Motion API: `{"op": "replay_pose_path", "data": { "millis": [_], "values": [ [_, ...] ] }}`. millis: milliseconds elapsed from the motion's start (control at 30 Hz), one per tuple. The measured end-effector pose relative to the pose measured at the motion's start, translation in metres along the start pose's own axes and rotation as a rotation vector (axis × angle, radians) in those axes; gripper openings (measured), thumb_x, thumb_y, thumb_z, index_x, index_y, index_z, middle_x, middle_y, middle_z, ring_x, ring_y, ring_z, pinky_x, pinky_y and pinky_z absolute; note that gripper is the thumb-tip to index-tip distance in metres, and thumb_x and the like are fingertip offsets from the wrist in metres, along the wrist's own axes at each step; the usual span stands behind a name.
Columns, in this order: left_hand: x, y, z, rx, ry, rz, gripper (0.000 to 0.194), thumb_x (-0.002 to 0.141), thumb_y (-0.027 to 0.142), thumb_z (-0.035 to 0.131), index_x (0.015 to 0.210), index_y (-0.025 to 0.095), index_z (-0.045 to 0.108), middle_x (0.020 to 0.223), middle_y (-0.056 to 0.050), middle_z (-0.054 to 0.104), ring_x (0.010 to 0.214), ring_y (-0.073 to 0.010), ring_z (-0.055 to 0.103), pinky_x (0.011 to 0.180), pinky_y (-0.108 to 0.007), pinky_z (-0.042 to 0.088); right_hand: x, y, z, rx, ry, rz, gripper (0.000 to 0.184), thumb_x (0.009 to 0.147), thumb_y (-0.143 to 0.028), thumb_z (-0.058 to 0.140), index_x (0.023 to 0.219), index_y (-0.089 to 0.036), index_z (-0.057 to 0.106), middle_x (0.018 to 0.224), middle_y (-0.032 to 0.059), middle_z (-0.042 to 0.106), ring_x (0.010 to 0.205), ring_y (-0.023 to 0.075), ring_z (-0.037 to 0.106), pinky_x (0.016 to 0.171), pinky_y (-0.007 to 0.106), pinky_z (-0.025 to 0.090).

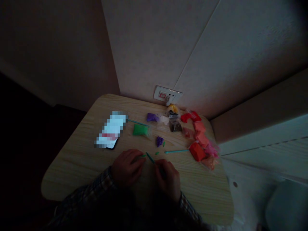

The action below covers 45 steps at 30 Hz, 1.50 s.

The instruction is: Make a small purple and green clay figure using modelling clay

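Note:
My left hand (128, 167) is closed at the fingertips on a small piece of green clay (143, 156), low over the table. Pinched in my right hand (168, 177) is a teal clay-modelling tool (150, 157), its flat pointed tip beside that green piece. Just beyond both hands sits a cluster of purple clay balls (159, 141). One small green clay leaf (164, 144) lies against its right side, and another leaf (157, 153) lies nearer my right hand. A second teal tool (176, 151) with a ball end rests to the right.
A lit phone (113, 130) lies at the left of the wooden table (96, 173). Bags of green clay (141, 129), purple clay (152, 117) and red clay (197, 151) lie among several others at the back and right. Another teal stick (137, 122) lies behind. A wall socket (167, 94) borders the table.

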<state>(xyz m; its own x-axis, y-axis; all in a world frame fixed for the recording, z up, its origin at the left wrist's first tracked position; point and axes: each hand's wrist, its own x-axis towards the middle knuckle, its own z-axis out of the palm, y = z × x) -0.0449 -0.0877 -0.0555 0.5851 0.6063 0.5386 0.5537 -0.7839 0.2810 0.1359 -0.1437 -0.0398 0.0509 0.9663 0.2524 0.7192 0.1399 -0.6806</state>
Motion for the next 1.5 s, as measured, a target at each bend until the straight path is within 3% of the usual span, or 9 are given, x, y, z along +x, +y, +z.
{"op": "replay_pose_path", "data": {
  "millis": [400,533,667,933,1500],
  "values": [
    [0.002,0.007,0.006,0.08,-0.045,-0.038,0.032,0.082,0.018,0.044,0.107,0.017,0.065,0.104,-0.012,0.064,0.097,-0.0251,0.057,0.08,-0.039,0.051,-0.001,0.003,0.0,0.058,0.002,0.051,0.014,0.088,-0.022,0.045,0.083,-0.02,0.058,0.07,0.002,0.065,0.066,0.0166,0.061,0.061,0.025,0.047],
    [0.002,0.006,0.003,0.02,0.02,-0.048,0.029,0.082,0.017,0.045,0.102,0.015,0.066,0.102,-0.013,0.064,0.094,-0.0242,0.058,0.079,-0.038,0.052,-0.001,0.003,0.0,0.047,-0.019,0.067,0.014,0.088,-0.022,0.045,0.083,-0.019,0.058,0.071,0.0024,0.065,0.066,0.0165,0.061,0.061,0.025,0.046],
    [0.004,0.005,-0.004,0.002,0.083,-0.107,0.019,0.083,0.016,0.048,0.089,0.014,0.067,0.094,-0.011,0.067,0.087,-0.0215,0.06,0.076,-0.035,0.053,-0.001,0.002,0.0,-0.021,-0.024,0.02,0.014,0.086,-0.021,0.045,0.082,-0.019,0.059,0.068,0.0026,0.064,0.063,0.017,0.06,0.058,0.026,0.045],
    [0.008,0.007,-0.006,0.05,0.052,-0.108,0.019,0.083,0.016,0.049,0.088,0.013,0.067,0.091,-0.011,0.067,0.086,-0.0226,0.061,0.074,-0.036,0.054,0.002,-0.004,0.001,-0.152,-0.016,-0.087,0.019,0.087,-0.017,0.04,0.076,-0.02,0.056,0.061,0.0021,0.063,0.057,0.0164,0.057,0.057,0.026,0.043],
    [0.009,0.006,-0.009,0.066,0.058,-0.085,0.02,0.082,0.018,0.05,0.087,0.016,0.069,0.089,-0.01,0.068,0.083,-0.0213,0.062,0.071,-0.034,0.054,0.0,-0.01,0.012,-0.217,0.051,-0.093,0.025,0.092,-0.019,0.037,0.076,-0.02,0.056,0.058,0.0014,0.063,0.055,0.016,0.057,0.056,0.026,0.042]
  ]
}}
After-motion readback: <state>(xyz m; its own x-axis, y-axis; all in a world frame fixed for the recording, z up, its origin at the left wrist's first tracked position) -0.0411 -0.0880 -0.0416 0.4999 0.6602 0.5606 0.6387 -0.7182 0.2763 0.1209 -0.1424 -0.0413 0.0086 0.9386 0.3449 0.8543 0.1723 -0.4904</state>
